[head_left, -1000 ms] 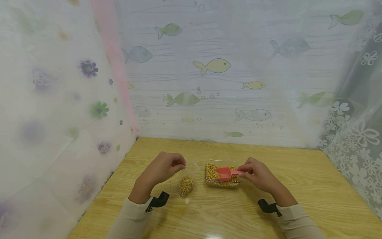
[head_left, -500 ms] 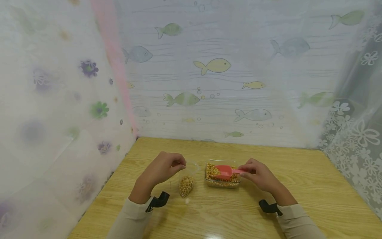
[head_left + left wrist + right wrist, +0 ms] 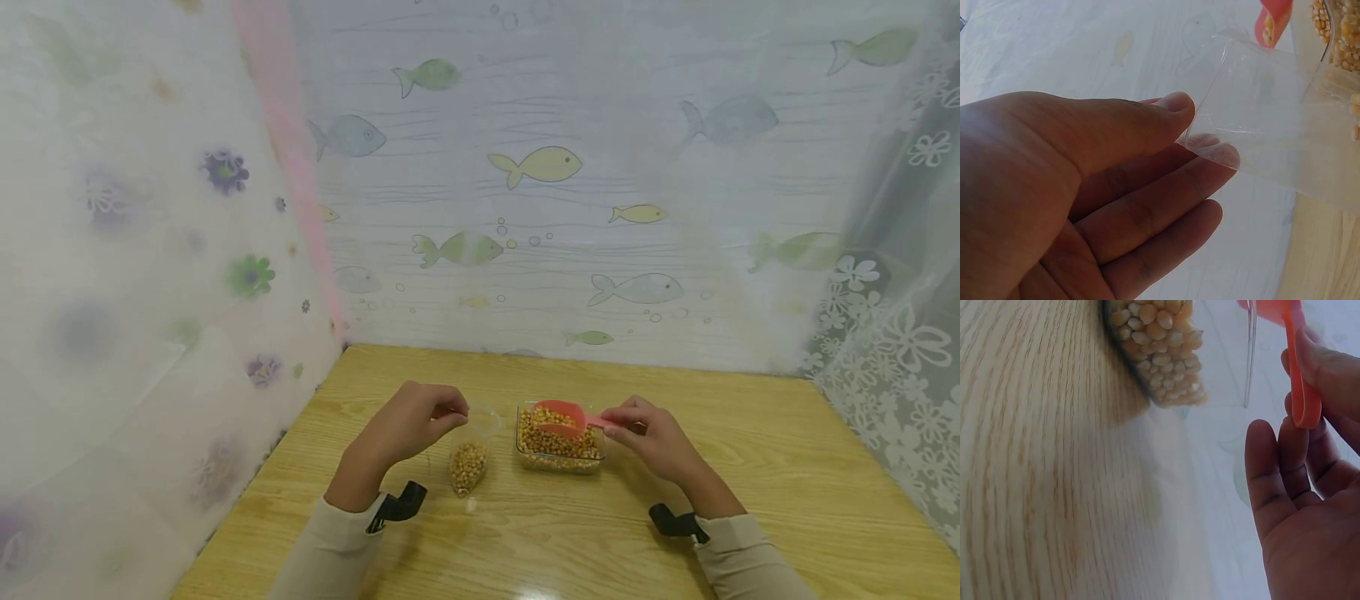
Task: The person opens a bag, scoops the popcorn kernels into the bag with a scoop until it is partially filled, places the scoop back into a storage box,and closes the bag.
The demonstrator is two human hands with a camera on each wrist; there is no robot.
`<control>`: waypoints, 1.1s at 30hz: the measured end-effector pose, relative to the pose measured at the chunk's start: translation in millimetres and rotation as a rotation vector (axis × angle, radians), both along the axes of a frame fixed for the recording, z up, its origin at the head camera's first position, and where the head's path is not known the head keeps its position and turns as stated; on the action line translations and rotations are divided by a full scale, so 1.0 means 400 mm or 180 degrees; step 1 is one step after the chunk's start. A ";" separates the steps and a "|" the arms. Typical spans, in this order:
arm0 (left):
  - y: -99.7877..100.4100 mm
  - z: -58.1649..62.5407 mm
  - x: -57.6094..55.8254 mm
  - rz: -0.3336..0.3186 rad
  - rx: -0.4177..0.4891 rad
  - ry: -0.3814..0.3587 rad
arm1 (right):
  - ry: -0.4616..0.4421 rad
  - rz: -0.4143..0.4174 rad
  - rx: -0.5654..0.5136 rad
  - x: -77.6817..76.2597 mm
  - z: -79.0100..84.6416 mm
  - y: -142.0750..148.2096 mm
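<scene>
Over the worktop (image 3: 570,533), the left grip (image 3: 420,419) pinches a clear bag (image 3: 1260,94) and the right grip (image 3: 647,433) a red scoop (image 3: 576,415).

The desk (image 3: 570,533) is yellowish and wood-grained. A clear rectangular container (image 3: 559,467) of corn kernels (image 3: 553,447) sits on it, and just left stands a clear bag (image 3: 482,423) holding kernels.

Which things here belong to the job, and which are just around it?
In the job: left hand pinching the clear bag; right hand holding the pink scoop; glass container; corn kernels.

Just around: wooden table; fish-print sheet; flower-print sheet at left.
</scene>
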State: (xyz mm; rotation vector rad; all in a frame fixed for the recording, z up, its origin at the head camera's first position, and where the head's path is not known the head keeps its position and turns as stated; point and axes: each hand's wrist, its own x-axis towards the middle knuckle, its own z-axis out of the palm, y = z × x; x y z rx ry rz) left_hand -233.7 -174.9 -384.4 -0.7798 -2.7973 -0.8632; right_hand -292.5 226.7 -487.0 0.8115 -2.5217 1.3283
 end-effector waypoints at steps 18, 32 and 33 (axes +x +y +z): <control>0.006 -0.012 -0.008 -0.0018 -0.0012 -0.0022 | 0.0053 0.0257 -0.0198 0.001 0.018 -0.047; 0.016 -0.011 -0.005 -0.0053 -0.0006 0.0015 | -0.0037 0.0421 -0.0116 -0.007 0.060 -0.104; 0.017 -0.011 -0.005 -0.0050 -0.0011 0.0014 | -0.0036 0.0431 -0.0104 -0.006 0.064 -0.110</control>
